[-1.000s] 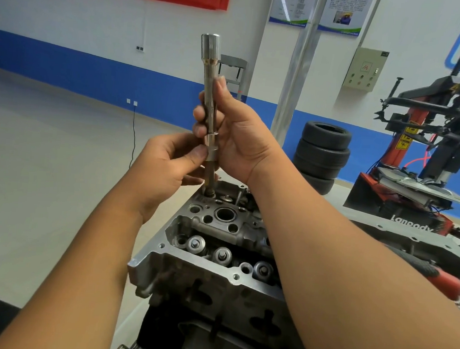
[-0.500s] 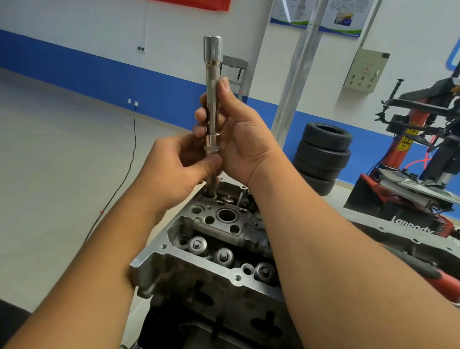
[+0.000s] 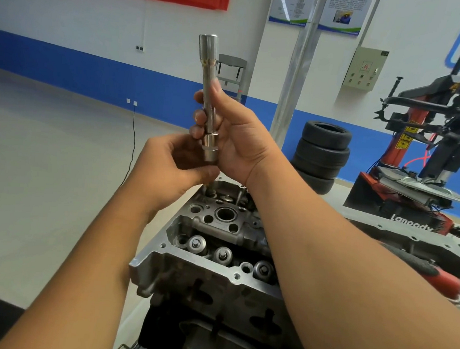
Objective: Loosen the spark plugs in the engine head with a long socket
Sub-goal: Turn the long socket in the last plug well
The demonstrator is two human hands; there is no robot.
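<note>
The socket (image 3: 208,91) stands almost upright over the far end of the head (image 3: 218,244), its lower tip at a well there. The right hand (image 3: 237,136) grips the shaft at mid-length, fingers (image 3: 199,115) curled round it, while the left hand (image 3: 169,167) pinches the thin lower part just under the collar. Behind stand stacked tyres (image 3: 321,156) and a red tyre machine (image 3: 426,150).
</note>
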